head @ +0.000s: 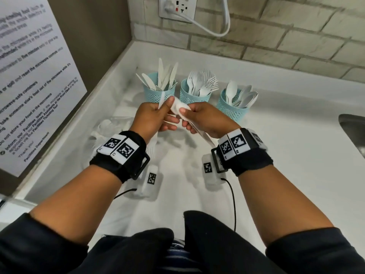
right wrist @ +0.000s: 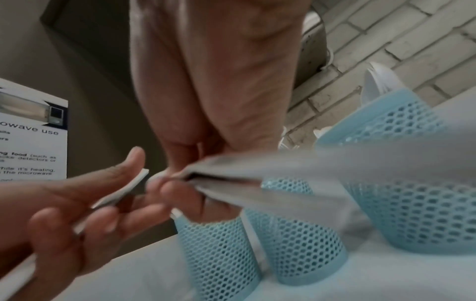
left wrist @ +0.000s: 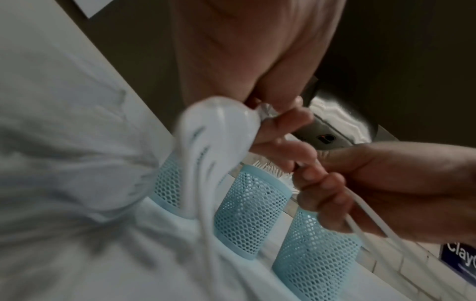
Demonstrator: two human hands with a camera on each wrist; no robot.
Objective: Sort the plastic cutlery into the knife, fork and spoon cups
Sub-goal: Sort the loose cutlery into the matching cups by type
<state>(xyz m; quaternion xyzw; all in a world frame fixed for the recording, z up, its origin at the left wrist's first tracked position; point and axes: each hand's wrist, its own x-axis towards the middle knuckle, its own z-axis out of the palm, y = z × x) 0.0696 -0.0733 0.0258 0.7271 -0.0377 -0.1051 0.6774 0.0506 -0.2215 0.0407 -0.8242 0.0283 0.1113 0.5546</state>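
1. Your hands meet above the counter (head: 276, 155), just in front of the three cups, and share a bundle of white cutlery (head: 178, 108).
2. Your left hand (head: 152, 117) curls round a flat handle (head: 162, 98) and the bundle's near end; your right hand (head: 205, 117) pinches spoon bowls and grips the stems (head: 205, 138) (how many pieces, blur hides).
3. The knife cup (head: 160, 95) stands left, the fork cup (head: 194, 95) in the middle, the spoon cup (head: 233, 106) right, all part full.
4. Loose cutlery (head: 110, 127) lies left of your wrist, white on white and hard to make out.
5. A sink (head: 353, 131) is cut off at the right edge.
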